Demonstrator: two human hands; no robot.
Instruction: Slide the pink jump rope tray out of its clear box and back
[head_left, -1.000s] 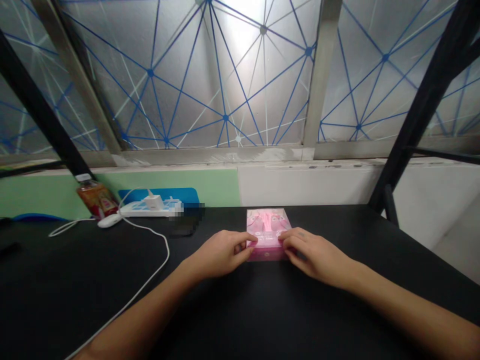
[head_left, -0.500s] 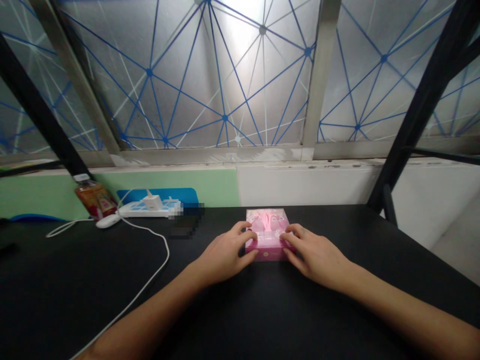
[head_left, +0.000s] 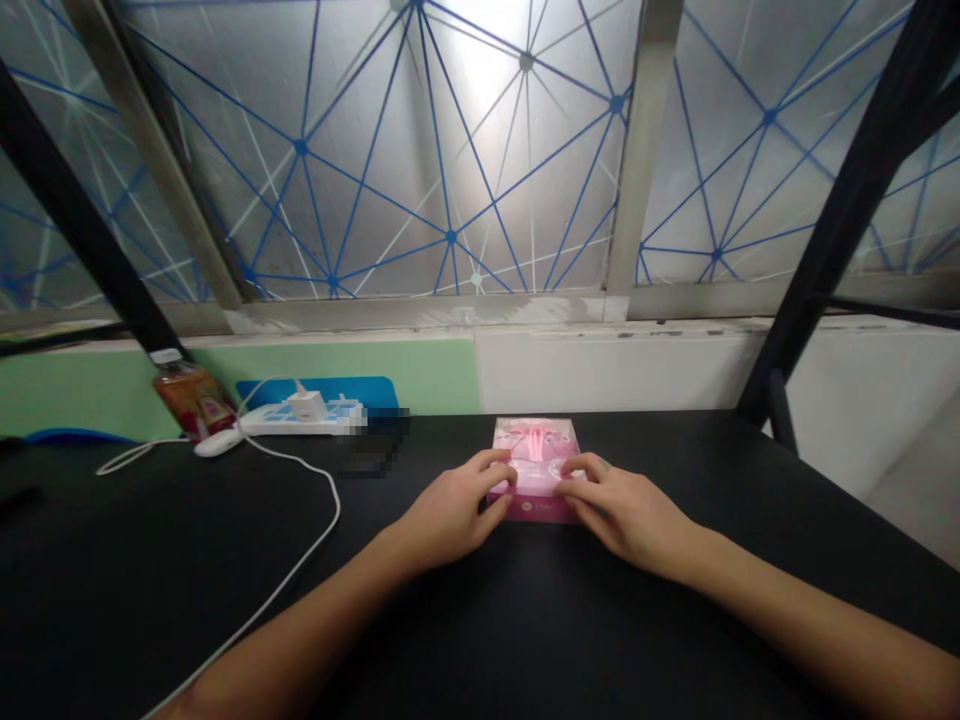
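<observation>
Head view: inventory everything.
flat desk: 1, black, foreground
rectangular box: 1, pink, back centre
plastic bottle: 1, orange, back left
power strip: 1, white, back left
boxy plug: 1, white, on strip
rounded object: 1, white, beside bottle
thin cable: 1+, white, left
flat panel: 1, blue, behind strip
pixelated object: 1, dark, right of strip
curved object: 1, blue, far left
wall panels: 2+, green and white, behind
patterned window: 1, grey and blue, top
slanted posts: 2, black, both sides
left hand: 1, bare, at box's left
right hand: 1, bare, at box's right
</observation>
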